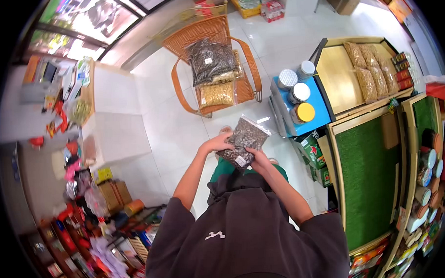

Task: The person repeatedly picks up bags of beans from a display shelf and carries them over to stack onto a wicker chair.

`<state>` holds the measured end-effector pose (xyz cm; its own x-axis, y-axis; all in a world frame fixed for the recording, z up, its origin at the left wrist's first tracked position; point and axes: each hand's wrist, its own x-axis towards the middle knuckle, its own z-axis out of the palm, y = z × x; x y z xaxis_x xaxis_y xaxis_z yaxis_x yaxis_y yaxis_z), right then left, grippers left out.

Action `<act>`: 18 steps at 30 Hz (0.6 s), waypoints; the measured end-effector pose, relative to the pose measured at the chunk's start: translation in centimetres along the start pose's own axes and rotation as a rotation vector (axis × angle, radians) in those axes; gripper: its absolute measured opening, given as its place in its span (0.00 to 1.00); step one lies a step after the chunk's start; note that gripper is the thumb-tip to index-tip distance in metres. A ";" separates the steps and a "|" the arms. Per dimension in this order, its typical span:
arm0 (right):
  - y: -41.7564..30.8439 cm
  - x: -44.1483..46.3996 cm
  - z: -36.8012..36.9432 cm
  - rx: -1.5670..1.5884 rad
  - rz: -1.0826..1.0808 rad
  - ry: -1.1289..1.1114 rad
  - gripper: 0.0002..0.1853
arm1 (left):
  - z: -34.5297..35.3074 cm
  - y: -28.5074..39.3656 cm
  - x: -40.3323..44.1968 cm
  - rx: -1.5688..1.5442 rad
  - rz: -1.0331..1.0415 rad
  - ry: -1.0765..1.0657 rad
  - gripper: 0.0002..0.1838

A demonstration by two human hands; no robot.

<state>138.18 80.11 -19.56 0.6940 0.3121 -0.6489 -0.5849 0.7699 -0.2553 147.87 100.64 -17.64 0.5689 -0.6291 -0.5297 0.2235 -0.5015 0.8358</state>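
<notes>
White floor [175,126]; bag [247,139] between left grip [219,142] and right grip [259,160].

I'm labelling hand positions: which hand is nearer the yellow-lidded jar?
Right. The right hand, on the bag, is left of the jar; the left hand is farther left, at the bag's other side.

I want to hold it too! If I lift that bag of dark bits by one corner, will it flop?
The bag would probably sag, since its see-through plastic looks wrinkled between the left hand and right hand. The many small bits inside would likely slide downward. Its shiny surface might feel a little slippery.
</notes>
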 end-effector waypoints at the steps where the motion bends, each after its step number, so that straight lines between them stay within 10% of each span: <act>1: 0.9 2.4 1.1 0.027 -0.015 0.024 0.25 | -2.7 -0.6 1.3 0.170 0.017 -0.014 0.39; 10: 7.7 31.4 9.4 0.386 -0.106 0.303 0.23 | -22.4 -8.6 15.4 0.896 -0.034 0.238 0.36; 18: 9.4 40.8 7.6 0.091 -0.248 0.606 0.23 | -22.8 -17.3 17.8 0.968 0.056 0.253 0.34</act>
<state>164.21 104.30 -42.99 0.4292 -0.2287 -0.8738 -0.3818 0.8308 -0.4049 172.17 111.67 -38.23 0.7357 -0.5784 -0.3525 -0.4852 -0.8131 0.3215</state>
